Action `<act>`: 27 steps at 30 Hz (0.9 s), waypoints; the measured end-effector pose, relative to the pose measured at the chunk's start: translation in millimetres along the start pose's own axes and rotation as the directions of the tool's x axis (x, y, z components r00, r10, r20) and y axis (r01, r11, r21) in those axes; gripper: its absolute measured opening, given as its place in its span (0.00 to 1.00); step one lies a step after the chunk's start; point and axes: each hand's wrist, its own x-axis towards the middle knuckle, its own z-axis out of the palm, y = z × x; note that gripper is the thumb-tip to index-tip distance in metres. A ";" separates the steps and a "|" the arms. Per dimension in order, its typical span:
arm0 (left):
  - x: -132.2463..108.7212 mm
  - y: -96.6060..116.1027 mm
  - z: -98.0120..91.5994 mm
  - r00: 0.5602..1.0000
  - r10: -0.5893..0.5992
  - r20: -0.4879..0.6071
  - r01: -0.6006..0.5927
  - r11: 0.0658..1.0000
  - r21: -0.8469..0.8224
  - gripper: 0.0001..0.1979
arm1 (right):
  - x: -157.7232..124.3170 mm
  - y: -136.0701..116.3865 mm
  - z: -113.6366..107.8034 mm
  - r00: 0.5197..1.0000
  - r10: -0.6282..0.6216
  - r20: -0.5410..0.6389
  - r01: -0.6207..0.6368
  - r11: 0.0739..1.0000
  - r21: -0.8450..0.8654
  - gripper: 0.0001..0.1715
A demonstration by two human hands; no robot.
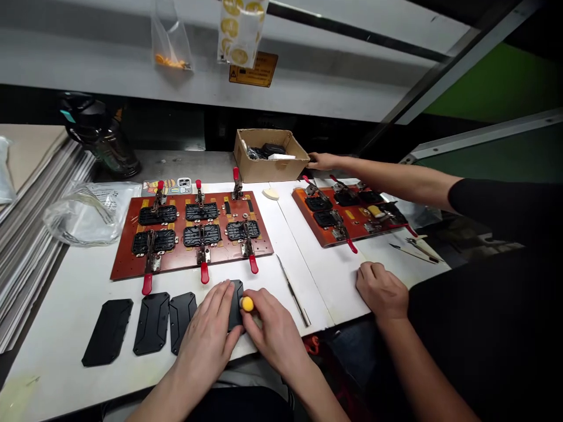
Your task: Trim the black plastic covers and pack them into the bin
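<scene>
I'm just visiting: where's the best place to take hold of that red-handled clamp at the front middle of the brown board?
Take the red grip at the end of the clamp's lever, coming from the near side of the bench. It juts out past the front edge of the brown board over the white bench, so it seems the easiest part to reach.
</scene>
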 end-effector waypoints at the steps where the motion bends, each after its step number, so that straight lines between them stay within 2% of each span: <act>1: 1.2 0.4 0.7 1.000 -0.007 0.001 0.007 1.000 0.010 0.36 | 1.4 -2.2 -1.6 0.999 -0.023 0.049 0.026 0.998 -0.059 0.18; 4: 2.3 -0.9 0.0 1.000 -0.018 0.009 0.018 1.000 0.025 0.38 | -0.1 -5.2 -9.9 0.980 -0.038 0.197 0.061 0.992 -0.109 0.19; 6: 2.0 -3.5 -0.5 1.000 -0.010 0.019 0.010 1.000 0.020 0.39 | -0.1 -4.5 -12.8 0.969 -0.029 0.244 0.055 0.993 -0.104 0.19; 12: 2.3 -8.7 0.0 0.999 0.026 0.047 -0.026 1.000 -0.002 0.42 | 5.1 0.8 5.7 0.989 -0.016 0.149 0.048 0.975 -0.215 0.26; 14: 2.6 -9.7 -0.3 0.998 0.014 0.056 -0.013 1.000 -0.020 0.41 | -4.0 3.5 5.9 0.986 -0.018 0.165 0.061 0.963 -0.263 0.26; 17: 2.8 -11.4 -0.1 0.997 -0.025 0.067 0.029 0.998 -0.058 0.40 | -18.9 7.7 -5.2 0.976 0.015 0.218 0.043 0.965 -0.257 0.24; 20: 3.0 -12.9 0.4 0.996 -0.035 0.083 0.042 0.996 -0.078 0.40 | -17.9 8.8 -11.7 0.996 0.038 0.085 -0.027 0.991 -0.128 0.21; 23: 3.6 -12.1 -0.9 0.995 -0.017 0.094 0.023 0.997 -0.072 0.40 | -4.9 5.5 -2.4 0.999 0.005 -0.041 -0.006 1.000 -0.029 0.21; 27: 5.4 -8.3 -4.7 0.992 -0.033 0.122 0.040 0.998 -0.056 0.38 | -1.6 2.2 12.3 0.999 -0.013 0.035 0.017 0.993 -0.114 0.24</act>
